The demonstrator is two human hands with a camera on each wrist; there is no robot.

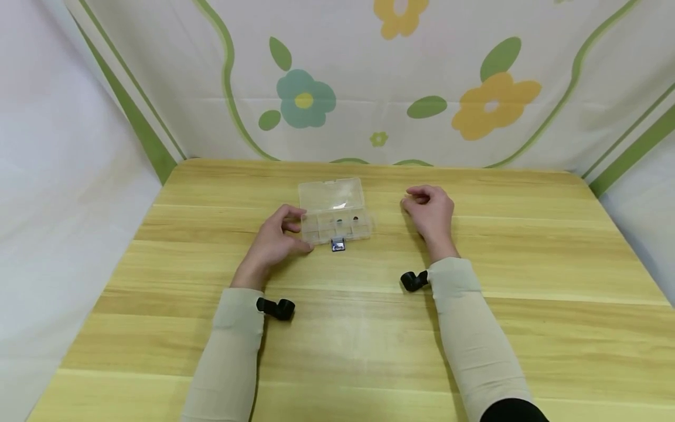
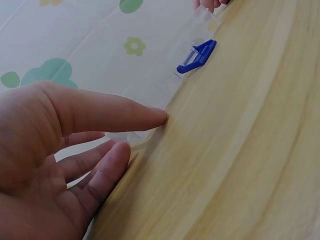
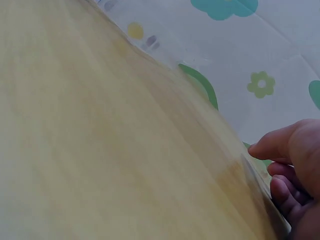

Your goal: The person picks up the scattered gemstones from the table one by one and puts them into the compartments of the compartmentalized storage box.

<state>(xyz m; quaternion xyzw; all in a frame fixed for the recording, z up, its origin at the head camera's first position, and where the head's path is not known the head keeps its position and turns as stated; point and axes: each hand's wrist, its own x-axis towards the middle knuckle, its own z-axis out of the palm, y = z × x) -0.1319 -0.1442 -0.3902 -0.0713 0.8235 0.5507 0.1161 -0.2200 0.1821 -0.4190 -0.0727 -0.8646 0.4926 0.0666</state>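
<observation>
A clear plastic compartment box (image 1: 311, 235) lies on the table with its see-through lid (image 1: 331, 195) raised at the back. Two small dark pieces, one here (image 1: 355, 218), show in its compartments. A blue clasp (image 2: 199, 56) sits at the box's front edge. My left hand (image 1: 274, 237) holds the box's left end, thumb at the front corner and fingers at the side. To the right of the box, apart from it, my right hand (image 1: 431, 214) hovers low by the table with its fingers loosely bent. Nothing shows between its thumb and fingers (image 3: 285, 192).
The wooden table (image 1: 337, 351) runs back to a white cloth (image 1: 369, 70) printed with flowers and leaves. Small black cameras ride on both wrists, such as the left one (image 1: 283, 309). White cloth also hangs at the left side.
</observation>
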